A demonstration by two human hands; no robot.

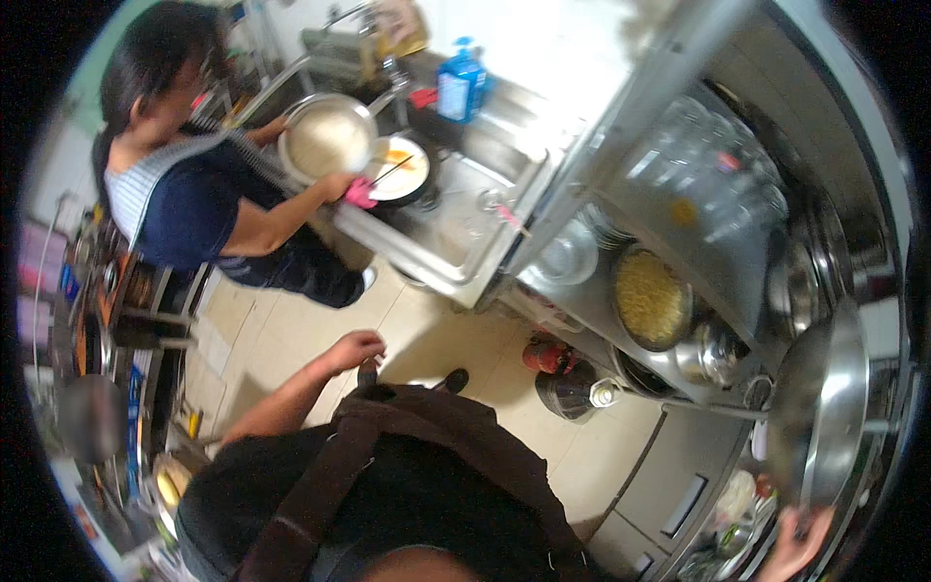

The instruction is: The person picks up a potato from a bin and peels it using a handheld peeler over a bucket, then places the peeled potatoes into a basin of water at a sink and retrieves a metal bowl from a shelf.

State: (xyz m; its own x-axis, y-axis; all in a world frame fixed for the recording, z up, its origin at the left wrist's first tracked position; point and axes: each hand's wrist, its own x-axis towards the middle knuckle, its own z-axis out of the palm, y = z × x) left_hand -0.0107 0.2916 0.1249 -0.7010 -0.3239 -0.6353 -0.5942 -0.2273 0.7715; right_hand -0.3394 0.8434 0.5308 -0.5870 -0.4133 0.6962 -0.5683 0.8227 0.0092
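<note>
My left hand (356,353) hangs over the tiled floor in front of my apron (465,415). It holds nothing, and its fingers are loosely bent. At the lower right, my right hand (804,535) grips the near end of a large metal pan (836,407). The pan is tilted on its side, beside a metal shelf unit (716,251). On a lower level of that unit sits a round vessel of yellowish food (652,297), with a shiny metal pot (711,354) next to it.
A co-worker (196,196) stands at the metal sink (465,273), holding a large pot (327,138) near a stained white plate (398,167). A blue pump bottle (461,81) stands behind the sink. A dark jug (571,393) rests on the floor. Grey drawers (654,473) are at right.
</note>
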